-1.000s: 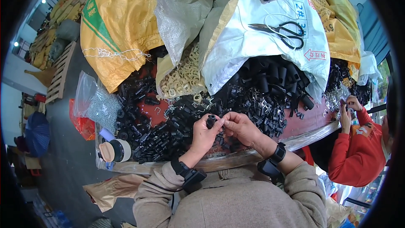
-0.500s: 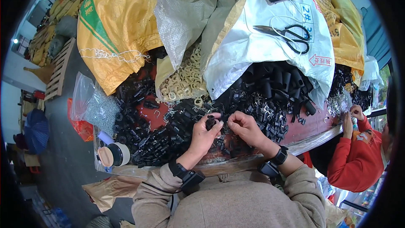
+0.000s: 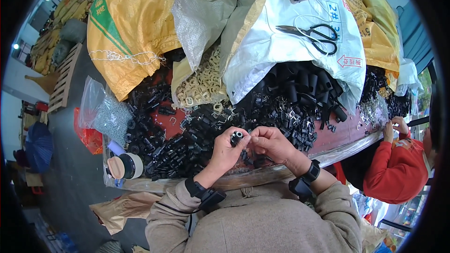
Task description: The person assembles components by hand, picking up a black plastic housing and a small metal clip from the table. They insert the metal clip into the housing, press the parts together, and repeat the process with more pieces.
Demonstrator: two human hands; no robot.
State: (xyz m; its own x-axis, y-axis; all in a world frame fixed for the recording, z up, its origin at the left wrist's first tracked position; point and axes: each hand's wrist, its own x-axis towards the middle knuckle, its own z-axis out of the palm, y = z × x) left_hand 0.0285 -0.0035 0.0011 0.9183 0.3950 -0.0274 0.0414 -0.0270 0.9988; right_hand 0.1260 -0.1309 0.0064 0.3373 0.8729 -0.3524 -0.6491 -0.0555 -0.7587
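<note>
A person's left hand (image 3: 225, 152) holding a black tubular plastic part (image 3: 234, 141), right hand (image 3: 272, 143) just beside, near the red-topped bench's (image 3: 340, 135) front edge, cream cylindrical tan-lidded cup (image 3: 136, 165) at its near-left corner

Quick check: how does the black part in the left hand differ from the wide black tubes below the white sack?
Place: the black part is held in the left hand, while the wide black tubes lie heaped at the lower edge of the white sack.
End: the part shows a small pale ring at its tip; the tubes look plain dark.
Both are black and rounded.
</note>
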